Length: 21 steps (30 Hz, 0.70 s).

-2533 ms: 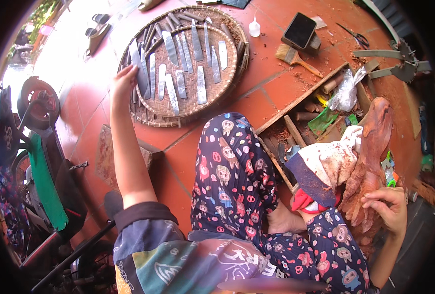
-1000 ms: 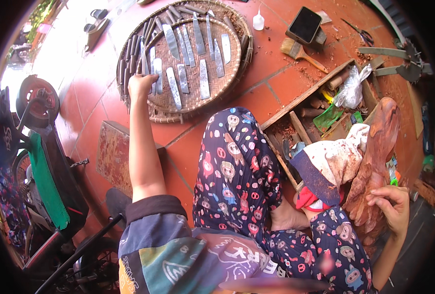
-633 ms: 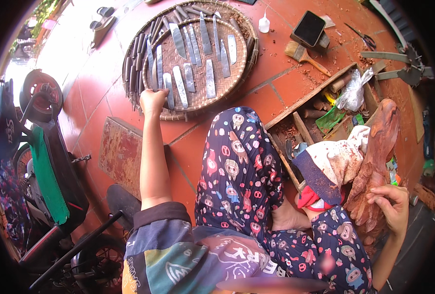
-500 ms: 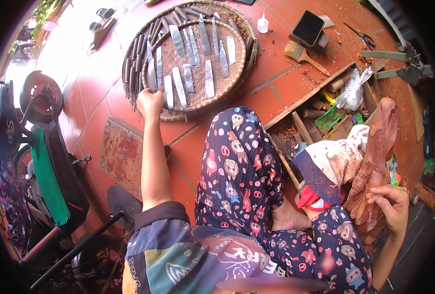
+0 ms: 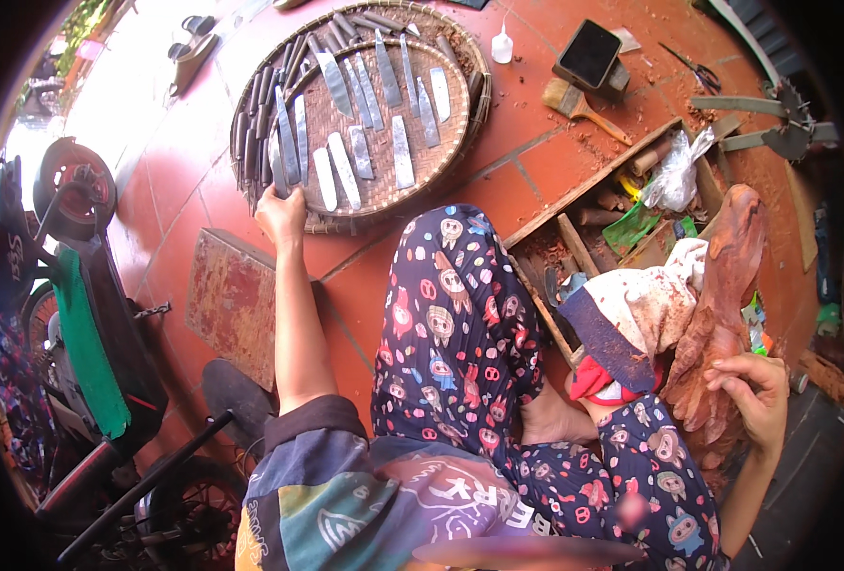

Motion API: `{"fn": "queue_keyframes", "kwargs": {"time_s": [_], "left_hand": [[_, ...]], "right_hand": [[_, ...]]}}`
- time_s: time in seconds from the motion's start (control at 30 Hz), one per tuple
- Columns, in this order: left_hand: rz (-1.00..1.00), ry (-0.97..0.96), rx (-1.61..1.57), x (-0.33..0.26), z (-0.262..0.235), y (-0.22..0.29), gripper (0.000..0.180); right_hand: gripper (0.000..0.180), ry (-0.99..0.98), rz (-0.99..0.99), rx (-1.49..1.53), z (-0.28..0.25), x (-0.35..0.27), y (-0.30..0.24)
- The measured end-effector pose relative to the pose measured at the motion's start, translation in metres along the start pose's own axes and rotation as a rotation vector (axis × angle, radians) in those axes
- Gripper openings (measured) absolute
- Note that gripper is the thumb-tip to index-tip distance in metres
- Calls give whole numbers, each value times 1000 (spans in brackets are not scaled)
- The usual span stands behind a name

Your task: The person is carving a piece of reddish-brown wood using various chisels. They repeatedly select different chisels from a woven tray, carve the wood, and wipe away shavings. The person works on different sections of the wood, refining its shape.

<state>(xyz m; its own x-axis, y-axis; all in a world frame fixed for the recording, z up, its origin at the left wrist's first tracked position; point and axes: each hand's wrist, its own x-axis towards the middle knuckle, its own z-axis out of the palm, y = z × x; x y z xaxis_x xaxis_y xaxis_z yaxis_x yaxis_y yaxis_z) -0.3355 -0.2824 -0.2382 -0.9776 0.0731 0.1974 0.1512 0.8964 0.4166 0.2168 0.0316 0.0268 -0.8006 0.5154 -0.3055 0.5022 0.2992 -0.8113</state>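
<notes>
Grey metal blade [image 5: 280, 162] lying lengthwise, pinched in left hand [image 5: 283, 211]; right hand [image 5: 751, 392] gripping reddish wooden carving [image 5: 722, 314].

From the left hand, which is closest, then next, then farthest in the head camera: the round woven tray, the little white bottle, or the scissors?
1. The round woven tray: the left hand touches its near rim, straight ahead.
2. The little white bottle: beyond the tray's far right edge.
3. The scissors: farthest, off to the right on the red floor.
</notes>
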Motion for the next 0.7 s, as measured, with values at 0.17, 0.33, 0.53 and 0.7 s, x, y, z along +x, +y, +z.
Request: {"fn": "queue_keyframes", "kwargs": {"time_s": [0.17, 0.33, 0.53, 0.7], "left_hand": [[-38, -37, -171, -33, -4, 4, 40], [-73, 127, -178, -21, -3, -7, 53], [-235, -245, -1073, 77, 17, 32, 37], [-338, -109, -688, 172, 92, 39, 30]], "right_hand": [[16, 3, 5, -8, -1, -2, 3], [16, -14, 4, 25, -2, -1, 4], [16, 8, 35, 27, -1, 0, 2], [16, -8, 26, 49, -1, 4, 5]]}}
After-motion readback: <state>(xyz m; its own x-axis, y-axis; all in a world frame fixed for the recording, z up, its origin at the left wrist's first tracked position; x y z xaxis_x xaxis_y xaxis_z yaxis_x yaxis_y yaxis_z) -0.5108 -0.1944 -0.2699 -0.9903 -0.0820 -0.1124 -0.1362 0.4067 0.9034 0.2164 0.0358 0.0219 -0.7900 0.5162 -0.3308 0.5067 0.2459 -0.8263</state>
